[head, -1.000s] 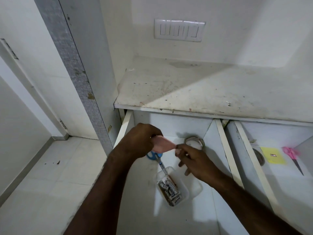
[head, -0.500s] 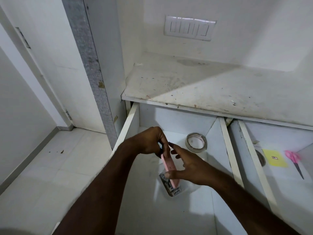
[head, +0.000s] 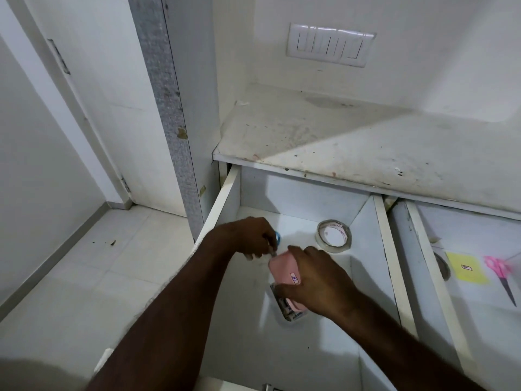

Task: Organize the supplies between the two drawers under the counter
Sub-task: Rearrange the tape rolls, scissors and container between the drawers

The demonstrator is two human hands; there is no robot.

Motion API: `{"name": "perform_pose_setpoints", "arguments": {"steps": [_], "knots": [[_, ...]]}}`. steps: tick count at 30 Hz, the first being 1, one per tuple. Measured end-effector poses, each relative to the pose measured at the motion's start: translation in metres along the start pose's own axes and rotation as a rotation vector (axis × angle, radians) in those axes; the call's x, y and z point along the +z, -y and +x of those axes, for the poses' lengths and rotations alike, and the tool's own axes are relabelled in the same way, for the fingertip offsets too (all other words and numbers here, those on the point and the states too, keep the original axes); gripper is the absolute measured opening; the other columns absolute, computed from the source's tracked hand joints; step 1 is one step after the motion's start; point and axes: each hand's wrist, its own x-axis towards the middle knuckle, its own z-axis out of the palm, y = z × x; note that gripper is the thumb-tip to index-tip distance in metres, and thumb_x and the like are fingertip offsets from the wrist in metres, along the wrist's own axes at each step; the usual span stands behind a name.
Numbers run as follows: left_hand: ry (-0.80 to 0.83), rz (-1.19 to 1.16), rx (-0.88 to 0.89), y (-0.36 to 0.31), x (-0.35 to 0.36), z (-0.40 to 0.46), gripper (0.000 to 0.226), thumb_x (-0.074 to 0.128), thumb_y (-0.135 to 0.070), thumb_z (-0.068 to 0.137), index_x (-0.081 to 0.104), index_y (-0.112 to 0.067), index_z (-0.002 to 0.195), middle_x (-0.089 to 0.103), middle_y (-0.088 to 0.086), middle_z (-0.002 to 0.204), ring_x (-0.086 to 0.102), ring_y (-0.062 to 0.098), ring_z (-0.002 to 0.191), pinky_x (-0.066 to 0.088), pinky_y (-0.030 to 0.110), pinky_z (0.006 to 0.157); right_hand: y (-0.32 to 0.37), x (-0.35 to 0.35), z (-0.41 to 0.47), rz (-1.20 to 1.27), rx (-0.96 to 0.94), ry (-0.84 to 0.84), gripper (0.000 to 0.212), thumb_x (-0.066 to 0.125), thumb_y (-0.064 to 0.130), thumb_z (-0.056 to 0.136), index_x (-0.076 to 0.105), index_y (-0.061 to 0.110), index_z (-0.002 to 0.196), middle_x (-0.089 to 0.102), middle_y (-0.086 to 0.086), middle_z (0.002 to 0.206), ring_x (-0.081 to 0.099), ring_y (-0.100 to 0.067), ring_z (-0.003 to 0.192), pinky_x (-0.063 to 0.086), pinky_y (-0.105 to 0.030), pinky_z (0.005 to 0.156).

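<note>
Right hand (head: pixel 315 280) grips pink pad (head: pixel 283 273), fingers curled round it, over the battery tray (head: pixel 290 314) mid left drawer (head: pixel 389 249). Left hand (head: pixel 248 238) pinches blue scissors (head: pixel 277 238) just beyond. Tape roll (head: pixel 334 236) near back-right corner. Right drawer (head: pixel 423 249): yellow notes (head: pixel 466 268), pink scissors (head: pixel 500 273). Stained worktop (head: pixel 352 142) above.

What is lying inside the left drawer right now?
Inside the left drawer: a tape roll, a blue scissors handle by the left hand, and a clear tray of batteries. The right hand holds a pink pad covering most of the tray.
</note>
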Motion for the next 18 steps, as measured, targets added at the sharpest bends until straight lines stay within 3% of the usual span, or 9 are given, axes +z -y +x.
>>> {"name": "perform_pose_setpoints", "arguments": {"steps": [5,8,11,18], "knots": [[0.171,-0.118,-0.148,0.0,0.01,0.0,0.012,0.061,0.001,0.091,0.068,-0.007,0.096,0.069,0.013,0.081,0.07,0.025,0.072,0.062,0.031,0.068,0.013,0.015,-0.003,-0.115,0.036,0.043,0.09,0.065,0.073,0.073,0.038,0.023,0.143,0.052,-0.004,0.132,0.051,-0.022,0.116,0.048,-0.034,0.091],[0.224,-0.146,-0.17,-0.001,0.01,0.001,0.012,0.068,0.004,0.086,0.068,-0.007,0.093,0.071,0.015,0.083,0.073,0.027,0.076,0.062,0.033,0.072,0.017,0.016,-0.003,-0.144,0.048,0.06,0.092,0.063,0.077,0.072,0.039,0.022,0.141,0.053,-0.004,0.133,0.054,-0.022,0.115,0.047,-0.033,0.09],[0.242,-0.156,-0.159,-0.002,0.011,0.001,0.015,0.07,0.005,0.084,0.067,-0.009,0.081,0.071,0.014,0.082,0.074,0.031,0.082,0.062,0.035,0.077,0.019,0.013,-0.004,-0.169,0.05,0.08,0.093,0.063,0.078,0.072,0.041,0.02,0.14,0.055,-0.005,0.13,0.057,-0.022,0.112,0.046,-0.03,0.087],[0.266,-0.147,-0.15,-0.006,0.014,0.002,0.011,0.073,0.004,0.083,0.064,-0.001,0.082,0.069,0.016,0.077,0.072,0.034,0.079,0.061,0.04,0.079,0.016,0.005,-0.006,-0.225,0.037,0.136,0.091,0.066,0.078,0.069,0.045,0.018,0.135,0.059,-0.005,0.125,0.061,-0.022,0.107,0.045,-0.028,0.079]]}}
